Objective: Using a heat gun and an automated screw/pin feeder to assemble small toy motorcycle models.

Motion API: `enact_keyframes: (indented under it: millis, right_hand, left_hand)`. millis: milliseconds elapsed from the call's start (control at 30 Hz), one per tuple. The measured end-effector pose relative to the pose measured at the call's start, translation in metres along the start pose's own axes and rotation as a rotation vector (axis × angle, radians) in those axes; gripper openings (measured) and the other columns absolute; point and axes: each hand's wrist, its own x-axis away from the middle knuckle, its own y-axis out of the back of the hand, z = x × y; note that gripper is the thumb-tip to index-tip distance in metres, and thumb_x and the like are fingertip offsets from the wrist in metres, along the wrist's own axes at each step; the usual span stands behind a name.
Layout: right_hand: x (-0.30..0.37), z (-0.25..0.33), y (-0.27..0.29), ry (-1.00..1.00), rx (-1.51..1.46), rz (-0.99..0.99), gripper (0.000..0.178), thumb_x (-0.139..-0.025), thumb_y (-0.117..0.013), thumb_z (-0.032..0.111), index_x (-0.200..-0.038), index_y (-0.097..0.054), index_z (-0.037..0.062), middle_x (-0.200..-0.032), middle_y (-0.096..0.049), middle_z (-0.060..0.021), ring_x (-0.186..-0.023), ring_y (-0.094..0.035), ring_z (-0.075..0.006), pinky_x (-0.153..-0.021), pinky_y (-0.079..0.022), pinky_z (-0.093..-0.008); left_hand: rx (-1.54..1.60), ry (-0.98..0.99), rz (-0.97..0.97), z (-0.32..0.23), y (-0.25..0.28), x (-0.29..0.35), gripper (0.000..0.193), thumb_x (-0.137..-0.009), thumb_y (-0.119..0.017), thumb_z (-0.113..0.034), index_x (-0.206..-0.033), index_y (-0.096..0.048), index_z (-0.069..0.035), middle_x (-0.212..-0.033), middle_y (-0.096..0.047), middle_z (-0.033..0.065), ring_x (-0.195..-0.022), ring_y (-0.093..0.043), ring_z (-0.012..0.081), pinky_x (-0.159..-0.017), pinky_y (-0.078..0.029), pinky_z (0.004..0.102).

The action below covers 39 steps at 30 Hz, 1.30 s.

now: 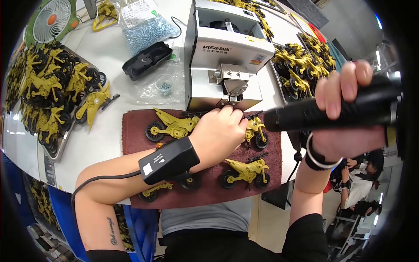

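My left hand (218,137) reaches to the front of a white and silver screw feeder (224,65). Its fingertips are pinched together at the metal outlet; anything between them is hidden. Raised on the right, my right hand (345,100) is wrapped around a black electric screwdriver (331,109), which points left. Beneath my hands, a brown cloth (209,192) carries several yellow toy motorcycles with black wheels. One toy motorcycle (246,171) stands out at the front right, another (172,124) lies at the back left. My left hand and forearm partly cover others.
Heaped trays of yellow toy motorcycles stand left (54,87) and right (301,65). Behind the cloth are a bag of bluish screws (150,35), a black case-like object (147,60) and a small clear cup (164,85). A green fan (51,19) stands far left. People work at the far right.
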Motion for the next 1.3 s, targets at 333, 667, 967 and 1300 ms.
enact_keyframes:
  millis: [333,667,967,1300]
  right_hand:
    - [0.034,-0.021,-0.007,-0.040,0.035,-0.134,0.079,-0.062,-0.057,0.076,-0.090,-0.045,0.0032,-0.075,-0.048,-0.0077,-0.050,-0.050,-0.0200,-0.052,-0.040,-0.0328]
    - [0.037,-0.035,0.001,-0.056,-0.143,-0.113,0.094,-0.044,-0.069,0.077,-0.089,-0.050,-0.0028,-0.077,-0.054,-0.0161,-0.062,-0.055,-0.0269,-0.057,-0.046,-0.0365]
    - [0.036,-0.038,-0.001,-0.075,-0.084,-0.021,0.091,-0.047,-0.068,0.077,-0.088,-0.050,-0.0024,-0.076,-0.054,-0.0149,-0.060,-0.055,-0.0256,-0.057,-0.045,-0.0360]
    - [-0.016,-0.009,-0.001,0.085,-0.073,-0.037,0.061,-0.068,-0.060,0.055,-0.095,-0.045,0.0030,-0.081,-0.042,-0.0030,-0.064,-0.044,-0.0124,-0.065,-0.034,-0.0279]
  left_hand:
    - [0.001,0.000,-0.013,0.003,-0.002,0.003,0.035,-0.075,-0.066,-0.025,-0.103,-0.062,-0.005,-0.087,-0.054,0.0058,-0.082,-0.054,0.0204,-0.069,-0.047,0.0304]
    - [0.022,0.008,-0.014,0.002,-0.002,0.001,0.034,-0.074,-0.066,-0.023,-0.102,-0.062,-0.005,-0.086,-0.054,0.0065,-0.083,-0.053,0.0211,-0.069,-0.047,0.0312]
    - [0.016,0.010,-0.028,0.003,-0.004,0.002,0.032,-0.073,-0.065,-0.022,-0.100,-0.062,-0.005,-0.085,-0.053,0.0065,-0.082,-0.053,0.0209,-0.069,-0.047,0.0311]
    - [-0.035,0.002,-0.005,0.003,-0.001,0.002,0.030,-0.073,-0.066,-0.022,-0.098,-0.064,-0.004,-0.083,-0.053,0.0064,-0.081,-0.053,0.0207,-0.068,-0.047,0.0311]
